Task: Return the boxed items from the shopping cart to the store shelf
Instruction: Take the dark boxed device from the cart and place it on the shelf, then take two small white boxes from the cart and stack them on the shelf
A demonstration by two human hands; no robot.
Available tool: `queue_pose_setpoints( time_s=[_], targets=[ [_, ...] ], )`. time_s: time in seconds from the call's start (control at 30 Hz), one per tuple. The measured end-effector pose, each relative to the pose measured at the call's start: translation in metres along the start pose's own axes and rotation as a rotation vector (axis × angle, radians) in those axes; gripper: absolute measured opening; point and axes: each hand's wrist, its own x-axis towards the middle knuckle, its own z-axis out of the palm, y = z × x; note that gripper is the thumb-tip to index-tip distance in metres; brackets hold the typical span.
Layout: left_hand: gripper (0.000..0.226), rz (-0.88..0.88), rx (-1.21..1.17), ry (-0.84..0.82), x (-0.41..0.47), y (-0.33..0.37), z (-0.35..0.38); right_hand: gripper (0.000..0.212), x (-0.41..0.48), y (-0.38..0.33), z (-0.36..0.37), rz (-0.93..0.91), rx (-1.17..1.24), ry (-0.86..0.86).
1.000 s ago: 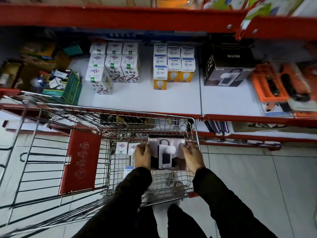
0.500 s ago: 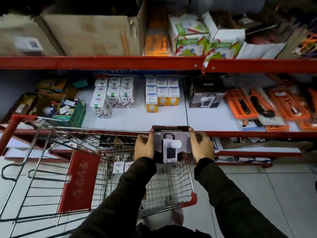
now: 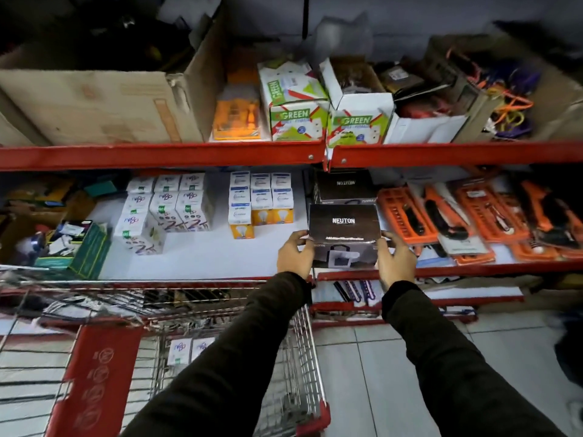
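1. Your left hand (image 3: 295, 258) and right hand (image 3: 396, 263) are clamped on the two sides of the dark NEUTON box (image 3: 344, 236), fingers wrapped round its lower corners, holding it at the front of the middle shelf (image 3: 195, 257), just in front of a second NEUTON box (image 3: 345, 186) that stands further back.
2. Far left on that shelf you have a green open carton (image 3: 83, 247) of small packets, with a dim clutter of goods beside it that is too blurred to tell.
3. Next come the white bulb boxes (image 3: 164, 209), grouped in rows, the front one standing a little apart toward the edge.
4. Near them, to the right, stand the blue-and-yellow bulb boxes (image 3: 260, 203), one of them set forward of the rest.
5. Right of your hands lie the orange tool packs (image 3: 467, 219), flat and overlapping.
6. On the upper shelf, from the left: a big cardboard carton (image 3: 94, 105), an orange pack (image 3: 236, 118), and two GREEN boxes (image 3: 298, 121) side by side.
7. Below your arms is the shopping cart (image 3: 303, 357), with two white boxes (image 3: 189, 348) lying in its basket and a red flap (image 3: 94, 383) to their left.
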Motion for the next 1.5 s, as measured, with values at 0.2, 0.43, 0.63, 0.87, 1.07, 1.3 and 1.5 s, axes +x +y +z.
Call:
queue_pose_setpoints(
  time_s=[0.2,0.43,0.63,0.87,1.07,1.3,1.5],
  targets=[
    [0.032,-0.057,0.055,-0.071,0.016,0.002,0.038,0.037,0.04,0.018,0.004,0.07,-0.101,-0.103],
    [0.034,-0.079,0.04,-0.071,0.022,0.006,0.048,0.041,0.05,0.018,0.004,0.124,-0.11,-0.11],
    [0.041,-0.027,0.078,-0.032,0.013,0.0,0.038,0.043,0.031,0.012,0.003,-0.128,-0.218,0.039],
    [0.036,0.339,0.604,0.127,-0.006,-0.029,-0.021,0.04,-0.023,-0.006,0.032,-0.532,-0.596,0.023],
    [0.039,0.442,0.85,0.094,-0.028,-0.074,-0.093,0.042,-0.091,-0.011,0.083,-0.629,-0.684,-0.153],
    [0.045,0.319,0.947,0.019,-0.038,-0.142,-0.179,0.047,-0.167,-0.001,0.154,-0.663,-0.717,-0.431],
    [0.051,0.047,1.015,-0.138,-0.037,-0.225,-0.256,0.052,-0.214,0.026,0.225,-0.653,-0.805,-0.733]
  ],
)
